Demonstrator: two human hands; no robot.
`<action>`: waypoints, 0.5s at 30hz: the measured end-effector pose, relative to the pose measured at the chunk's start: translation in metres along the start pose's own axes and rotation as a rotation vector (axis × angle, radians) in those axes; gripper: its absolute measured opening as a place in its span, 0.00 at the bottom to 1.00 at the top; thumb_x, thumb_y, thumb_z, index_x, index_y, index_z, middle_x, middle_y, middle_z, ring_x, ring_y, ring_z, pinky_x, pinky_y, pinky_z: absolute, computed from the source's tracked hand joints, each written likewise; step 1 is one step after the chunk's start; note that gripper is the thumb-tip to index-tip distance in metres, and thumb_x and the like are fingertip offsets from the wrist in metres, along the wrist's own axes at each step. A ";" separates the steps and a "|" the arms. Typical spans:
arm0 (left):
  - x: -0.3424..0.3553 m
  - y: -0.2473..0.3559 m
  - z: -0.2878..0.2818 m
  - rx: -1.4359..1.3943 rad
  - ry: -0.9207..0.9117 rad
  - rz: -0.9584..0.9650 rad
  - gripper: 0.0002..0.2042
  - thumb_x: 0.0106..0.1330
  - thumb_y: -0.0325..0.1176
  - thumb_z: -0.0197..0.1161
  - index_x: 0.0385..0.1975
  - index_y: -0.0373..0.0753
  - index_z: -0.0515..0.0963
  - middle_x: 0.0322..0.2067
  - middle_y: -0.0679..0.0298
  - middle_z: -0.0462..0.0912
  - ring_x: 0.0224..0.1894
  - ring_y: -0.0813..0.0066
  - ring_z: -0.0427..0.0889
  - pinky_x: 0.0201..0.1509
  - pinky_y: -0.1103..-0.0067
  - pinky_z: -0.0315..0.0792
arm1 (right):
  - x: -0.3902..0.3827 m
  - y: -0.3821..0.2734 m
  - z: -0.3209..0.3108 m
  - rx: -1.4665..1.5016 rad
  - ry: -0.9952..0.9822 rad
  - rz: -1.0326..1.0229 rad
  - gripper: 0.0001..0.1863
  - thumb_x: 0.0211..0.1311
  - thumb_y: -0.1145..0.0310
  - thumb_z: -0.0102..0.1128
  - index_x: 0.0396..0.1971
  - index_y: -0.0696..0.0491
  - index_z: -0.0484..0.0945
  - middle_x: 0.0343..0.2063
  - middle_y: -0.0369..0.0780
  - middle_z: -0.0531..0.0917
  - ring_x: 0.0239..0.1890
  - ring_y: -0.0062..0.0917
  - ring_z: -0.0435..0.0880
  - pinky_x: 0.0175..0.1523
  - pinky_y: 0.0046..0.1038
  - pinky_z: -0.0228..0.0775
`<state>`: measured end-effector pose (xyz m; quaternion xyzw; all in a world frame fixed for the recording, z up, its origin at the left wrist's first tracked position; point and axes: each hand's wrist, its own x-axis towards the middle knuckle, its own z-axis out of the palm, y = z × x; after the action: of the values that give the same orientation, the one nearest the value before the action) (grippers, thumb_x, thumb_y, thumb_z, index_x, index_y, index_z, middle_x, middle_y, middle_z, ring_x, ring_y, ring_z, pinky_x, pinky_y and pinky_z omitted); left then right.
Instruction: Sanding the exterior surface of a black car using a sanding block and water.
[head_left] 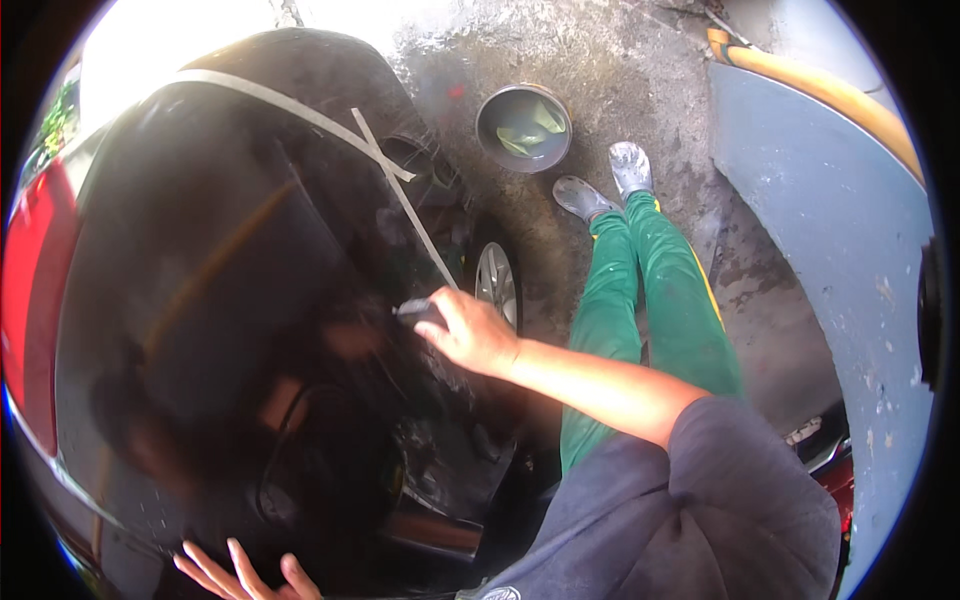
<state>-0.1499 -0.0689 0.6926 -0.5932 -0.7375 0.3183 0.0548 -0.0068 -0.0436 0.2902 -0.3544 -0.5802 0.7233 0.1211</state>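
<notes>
Beside the dark car (pixel 130 250), stained concrete floor (pixel 640 70).

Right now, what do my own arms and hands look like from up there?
Your right arm comes out of a short, dark grey sleeve, with the forearm uncovered; the right hand shows no glove or watch. The left hand is gloveless too; its wrist is beyond the frame, and I can't make out its sleeve.

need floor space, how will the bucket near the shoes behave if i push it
The bucket would probably feel heavy, as it seems to hold cloudy liquid. It may slosh over if shoved, being open on top. It might also drag on the rough-looking floor.
</notes>
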 end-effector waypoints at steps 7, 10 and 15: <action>0.009 0.134 0.032 -0.503 0.678 -0.412 0.22 0.77 0.42 0.51 0.59 0.30 0.73 0.66 0.37 0.68 0.68 0.45 0.70 0.71 0.55 0.65 | 0.017 0.033 -0.110 -0.138 0.332 0.117 0.19 0.64 0.59 0.67 0.47 0.56 0.74 0.38 0.53 0.85 0.42 0.49 0.86 0.45 0.43 0.78; 0.066 0.236 0.111 -0.982 0.436 -0.455 0.15 0.72 0.34 0.59 0.51 0.28 0.77 0.56 0.45 0.76 0.56 0.56 0.79 0.61 0.68 0.75 | 0.034 0.101 -0.162 -0.106 0.495 0.241 0.21 0.65 0.60 0.67 0.51 0.56 0.74 0.40 0.54 0.86 0.42 0.47 0.88 0.48 0.41 0.78; 0.187 0.412 0.378 -1.842 -0.187 -0.669 0.12 0.69 0.35 0.63 0.47 0.36 0.82 0.41 0.63 0.85 0.42 0.75 0.82 0.48 0.78 0.77 | 0.088 0.188 -0.216 -0.200 0.656 0.030 0.20 0.66 0.61 0.67 0.49 0.59 0.74 0.39 0.49 0.85 0.41 0.37 0.86 0.51 0.37 0.76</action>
<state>-0.0314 -0.0128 0.1174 -0.1372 -0.8284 -0.3671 -0.4003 0.1152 0.1151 0.0676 -0.5866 -0.5732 0.5120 0.2554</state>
